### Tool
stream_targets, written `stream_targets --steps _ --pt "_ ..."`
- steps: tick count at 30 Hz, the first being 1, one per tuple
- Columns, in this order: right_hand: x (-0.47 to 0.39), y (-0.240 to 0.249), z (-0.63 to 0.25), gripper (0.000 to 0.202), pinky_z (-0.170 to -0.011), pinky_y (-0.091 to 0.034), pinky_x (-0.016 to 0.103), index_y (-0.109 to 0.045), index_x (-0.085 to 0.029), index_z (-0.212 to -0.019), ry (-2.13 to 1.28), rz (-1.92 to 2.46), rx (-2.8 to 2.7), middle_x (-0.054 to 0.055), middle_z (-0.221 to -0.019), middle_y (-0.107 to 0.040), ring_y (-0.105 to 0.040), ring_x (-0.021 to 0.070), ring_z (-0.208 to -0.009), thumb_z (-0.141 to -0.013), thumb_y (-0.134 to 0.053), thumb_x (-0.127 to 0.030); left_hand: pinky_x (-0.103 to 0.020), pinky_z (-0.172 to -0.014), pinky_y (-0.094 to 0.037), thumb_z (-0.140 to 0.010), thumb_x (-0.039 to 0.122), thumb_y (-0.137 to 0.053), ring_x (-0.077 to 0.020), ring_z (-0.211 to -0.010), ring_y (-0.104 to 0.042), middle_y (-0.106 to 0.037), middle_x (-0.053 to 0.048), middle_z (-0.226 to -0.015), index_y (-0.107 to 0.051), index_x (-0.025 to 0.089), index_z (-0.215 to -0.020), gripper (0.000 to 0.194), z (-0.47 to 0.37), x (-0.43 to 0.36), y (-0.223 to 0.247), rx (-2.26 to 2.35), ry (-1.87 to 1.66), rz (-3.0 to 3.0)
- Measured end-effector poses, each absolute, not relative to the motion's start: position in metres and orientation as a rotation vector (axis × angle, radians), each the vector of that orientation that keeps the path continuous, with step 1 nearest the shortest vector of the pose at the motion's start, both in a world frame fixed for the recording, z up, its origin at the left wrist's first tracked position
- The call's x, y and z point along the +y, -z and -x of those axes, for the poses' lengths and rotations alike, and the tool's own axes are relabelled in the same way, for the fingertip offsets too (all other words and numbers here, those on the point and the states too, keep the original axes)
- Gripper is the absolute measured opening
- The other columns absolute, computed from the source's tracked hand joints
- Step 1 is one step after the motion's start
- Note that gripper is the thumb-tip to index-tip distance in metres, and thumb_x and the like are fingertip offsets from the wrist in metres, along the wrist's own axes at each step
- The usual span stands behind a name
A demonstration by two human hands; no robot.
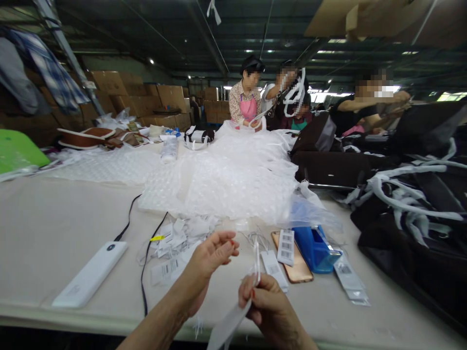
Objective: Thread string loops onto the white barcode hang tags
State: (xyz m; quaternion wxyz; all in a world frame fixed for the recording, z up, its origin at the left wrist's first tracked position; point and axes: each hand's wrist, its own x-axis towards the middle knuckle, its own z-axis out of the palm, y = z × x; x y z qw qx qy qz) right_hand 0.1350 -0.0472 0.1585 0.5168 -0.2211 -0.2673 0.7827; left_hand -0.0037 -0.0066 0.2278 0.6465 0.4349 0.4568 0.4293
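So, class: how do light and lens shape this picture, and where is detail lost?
In the head view, lights glare against the dark roof; there too, black bags lose detail while the wrap looks washed pale. The same head view shows a pole leaning, perhaps lens distortion, pixel blocks over one worker, and no readable print on the card in the right hand.

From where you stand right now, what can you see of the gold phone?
The gold phone lies flat on the table, smooth and metallic-looking, with rounded corners. A white barcode tag rests across its upper part, hiding some of it. A blue tape dispenser stands close on its right; whether they touch is unclear.
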Motion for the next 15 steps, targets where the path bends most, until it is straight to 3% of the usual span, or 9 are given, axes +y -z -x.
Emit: stream_targets --steps 2,4,7,10,15 --pt "-0.048 -0.154 -0.144 0.011 -0.035 -0.018 0.015 -0.068 -0.015 -0.061 -1.889 0.392 -0.562 0.000 -0.056 -0.064 -0.036 -0.0008 -0.031 -0.061 -0.075 -0.024 -0.033 -0.075 -0.038 -0.073 0.049 -0.058 -0.0203 -0.083 -0.060 -0.067 -0.007 -0.087 -0.061 0.016 -0.091 0.038 0.007 -0.016 -0.204 1.048 -0.865 -0.899" --pt "-0.049 -0.148 -0.151 0.010 -0.035 -0.018 0.014 -0.067 -0.017 -0.061 -1.893 0.298 -0.518 -0.002 -0.054 -0.062 -0.033 -0.0020 -0.029 -0.061 -0.075 -0.024 -0.031 -0.066 -0.038 -0.072 0.057 -0.053 -0.0187 -0.066 -0.061 -0.069 -0.009 -0.073 -0.061 0.012 -0.076 0.045 0.010 -0.027 -0.181 0.992 -0.693 -0.808" --pt "-0.048 -0.139 -0.154 0.011 -0.036 -0.020 0.014 -0.066 -0.018 -0.060 -1.898 0.266 -0.485 -0.004 -0.052 -0.059 -0.030 -0.0024 -0.028 -0.062 -0.075 -0.023 -0.025 -0.055 -0.032 -0.067 0.060 -0.057 -0.0122 -0.052 -0.052 -0.064 -0.005 -0.060 -0.062 0.011 -0.066 0.049 0.011 -0.042 -0.155 0.937 -0.569 -0.731" --pt "-0.047 -0.134 -0.151 0.012 -0.035 -0.018 0.014 -0.065 -0.017 -0.058 -1.901 0.312 -0.466 -0.004 -0.051 -0.059 -0.027 -0.0018 -0.028 -0.060 -0.075 -0.024 -0.022 -0.050 -0.026 -0.058 0.058 -0.068 -0.0091 -0.049 -0.045 -0.057 0.000 -0.053 -0.062 0.012 -0.064 0.046 0.010 -0.052 -0.146 0.940 -0.549 -0.705" --pt "-0.046 -0.131 -0.141 0.011 -0.034 -0.019 0.015 -0.066 -0.014 -0.059 -1.933 0.447 -0.523 0.000 -0.053 -0.062 -0.034 0.0005 -0.030 -0.056 -0.073 -0.022 -0.022 -0.043 -0.019 -0.044 0.049 -0.080 -0.0081 -0.042 -0.042 -0.056 0.002 -0.047 -0.059 0.016 -0.063 0.044 0.009 -0.058 -0.132 0.850 -0.561 -0.635"
